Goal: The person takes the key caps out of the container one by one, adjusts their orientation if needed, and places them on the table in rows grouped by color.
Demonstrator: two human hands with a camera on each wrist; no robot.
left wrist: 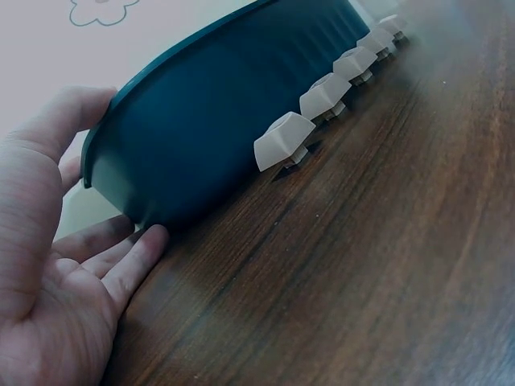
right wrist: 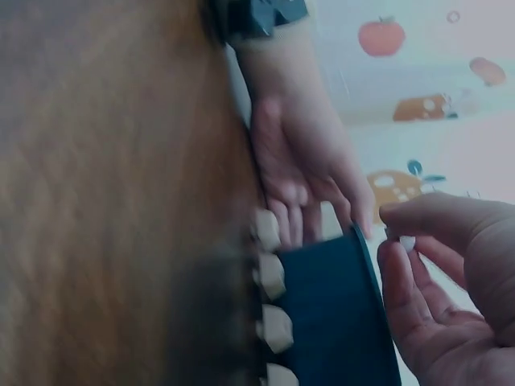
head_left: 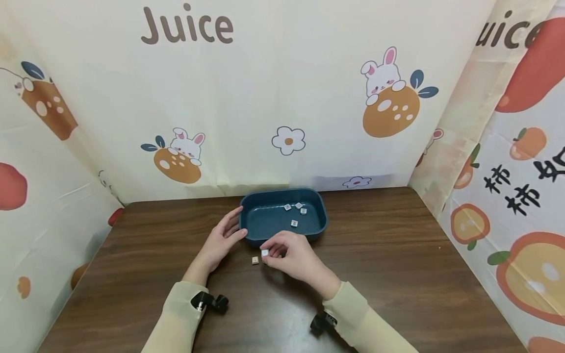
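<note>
A dark teal tray [head_left: 282, 240] stands at the back of the table, with several small white keycaps [head_left: 294, 223] in it. My left hand [head_left: 224, 240] holds the tray's left end, its thumb at the rim and the other fingers low against the outer wall. In front of the tray my right hand [head_left: 293, 257] pinches a white keycap [head_left: 265, 253] between thumb and fingertips. Just left of it a beige keycap [head_left: 255, 260] lies on the table. A row of pale keycaps [left wrist: 325, 96] along the tray's near side shows in the left wrist view; my right hand hides most of it in the head view.
The brown wooden table [head_left: 388, 264] carries the tray and keycaps. Behind it hangs a printed cream curtain [head_left: 247, 98], close to the tray's far side. Both sleeves bear small black wrist cameras [head_left: 324, 322].
</note>
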